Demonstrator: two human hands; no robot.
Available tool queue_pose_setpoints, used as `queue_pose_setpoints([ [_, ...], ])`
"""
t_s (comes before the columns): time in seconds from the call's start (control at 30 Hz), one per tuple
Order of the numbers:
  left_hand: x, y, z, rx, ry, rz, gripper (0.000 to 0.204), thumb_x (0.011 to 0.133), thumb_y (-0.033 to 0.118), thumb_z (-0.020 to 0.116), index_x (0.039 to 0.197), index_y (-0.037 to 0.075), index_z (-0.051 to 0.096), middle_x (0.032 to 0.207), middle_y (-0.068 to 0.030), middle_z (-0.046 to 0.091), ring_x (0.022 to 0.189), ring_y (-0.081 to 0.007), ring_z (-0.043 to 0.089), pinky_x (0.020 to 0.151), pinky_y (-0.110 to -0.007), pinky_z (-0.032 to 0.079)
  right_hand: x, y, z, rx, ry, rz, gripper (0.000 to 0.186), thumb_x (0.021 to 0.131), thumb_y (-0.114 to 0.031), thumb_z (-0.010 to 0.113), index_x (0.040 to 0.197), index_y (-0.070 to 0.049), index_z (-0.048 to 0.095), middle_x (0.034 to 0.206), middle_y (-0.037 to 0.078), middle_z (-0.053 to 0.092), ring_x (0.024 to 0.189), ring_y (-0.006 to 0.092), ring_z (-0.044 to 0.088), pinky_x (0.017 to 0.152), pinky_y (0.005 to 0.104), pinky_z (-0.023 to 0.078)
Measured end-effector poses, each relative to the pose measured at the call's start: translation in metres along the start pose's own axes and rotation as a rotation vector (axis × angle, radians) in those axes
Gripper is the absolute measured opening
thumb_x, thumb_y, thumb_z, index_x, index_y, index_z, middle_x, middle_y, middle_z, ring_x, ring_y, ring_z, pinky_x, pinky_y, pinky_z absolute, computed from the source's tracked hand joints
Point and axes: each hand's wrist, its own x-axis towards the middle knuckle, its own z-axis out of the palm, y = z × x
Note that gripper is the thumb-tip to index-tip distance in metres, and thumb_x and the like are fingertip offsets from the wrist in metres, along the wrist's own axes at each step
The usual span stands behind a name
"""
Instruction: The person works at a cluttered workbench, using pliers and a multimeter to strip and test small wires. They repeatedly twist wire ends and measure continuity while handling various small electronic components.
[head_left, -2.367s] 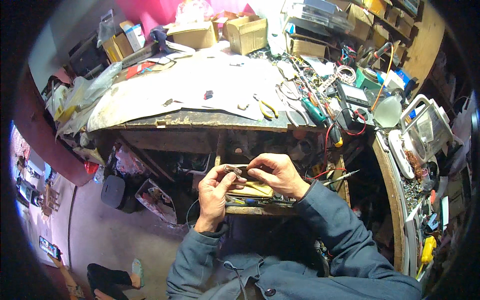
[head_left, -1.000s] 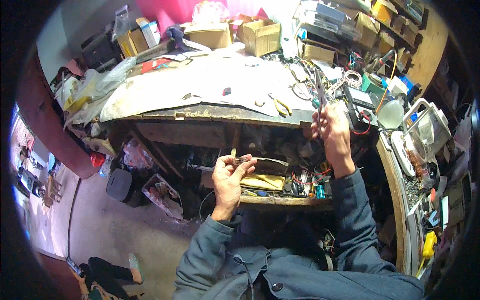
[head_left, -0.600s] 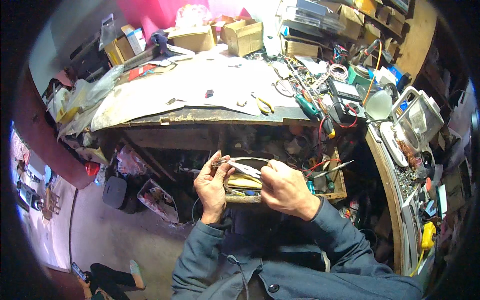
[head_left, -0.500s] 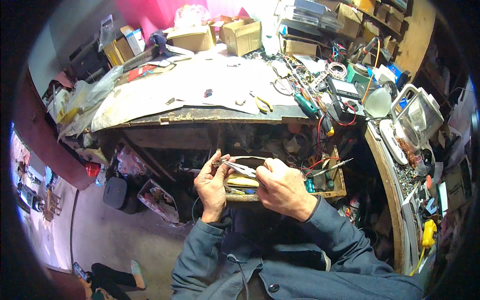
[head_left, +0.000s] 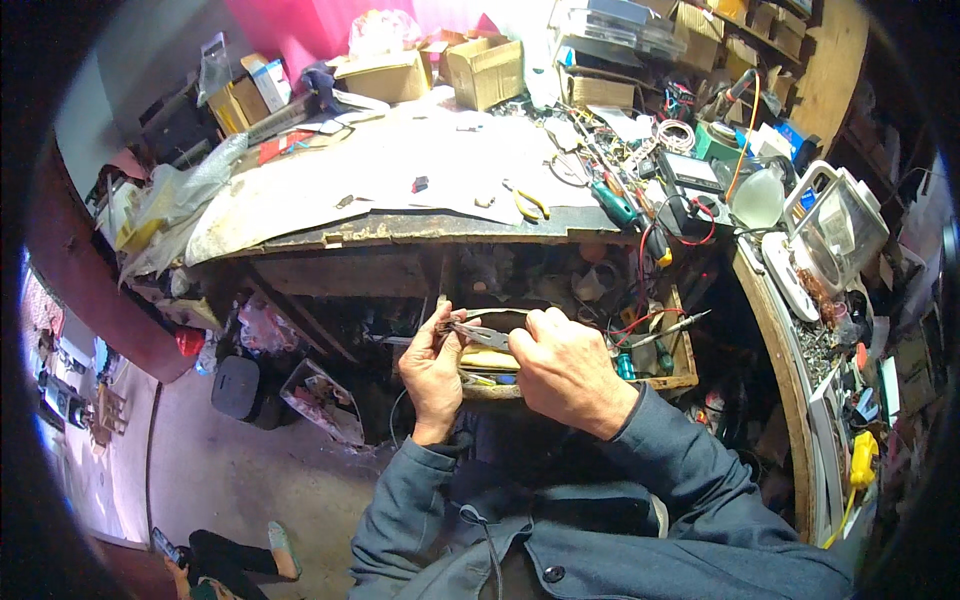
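Note:
My left hand (head_left: 432, 382) pinches a small dark part (head_left: 446, 327) between thumb and fingertips, too small to name surely. My right hand (head_left: 568, 375) is wrapped round a pair of metal pliers (head_left: 488, 338), its fist hiding the handles. The jaws point left and meet the small part at my left fingertips; whether they bite on it I cannot tell. Both hands are held over an open wooden drawer (head_left: 687, 352), in front of the workbench. A yellow flat object (head_left: 486, 361) and teal-handled tools (head_left: 626, 366) show in the drawer.
Yellow-handled pliers (head_left: 528, 206) and a small red-and-black part (head_left: 420, 185) lie on the bench's white sheet (head_left: 330, 180). To the right are a green-handled screwdriver (head_left: 612, 204), a meter with red leads (head_left: 692, 172) and clutter. A bin (head_left: 322, 402) stands lower left; a seated person's legs (head_left: 230, 558) show beyond.
The pliers have turned to lie flatter, jaws still at the small part. Both hands sit slightly further right in the picture, as the view has shifted a little.

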Motion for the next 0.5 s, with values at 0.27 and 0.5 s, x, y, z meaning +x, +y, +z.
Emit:
queue_pose_setpoints([
  [0.27,0.0,0.0013,-0.0008,0.004,0.016,-0.011,0.038,0.1,0.0,0.063,0.138,-0.003,0.059,0.119,-0.0127,0.071,0.1,-0.0163,0.069,0.087,-0.029,0.057,0.007,-0.0056,0.0018,-0.085,-0.003,-0.043,0.01,0.077,-0.012,0.064,0.08,-0.004,0.058,0.082,0.013,0.056,0.08,0.0276,0.061,0.062,0.0371,0.052],
  [0.5,0.0033,0.0047,-0.0026,0.046,-0.029,-0.054,0.037,0.101,0.0,0.061,0.137,-0.004,0.059,0.117,-0.0145,0.071,0.103,-0.0205,0.071,0.089,-0.03,0.057,0.0092,-0.005,0.0027,-0.037,-0.048,0.011,0.01,0.079,-0.013,0.063,0.08,-0.004,0.058,0.082,0.012,0.057,0.079,0.027,0.062,0.061,0.0359,0.055],
])
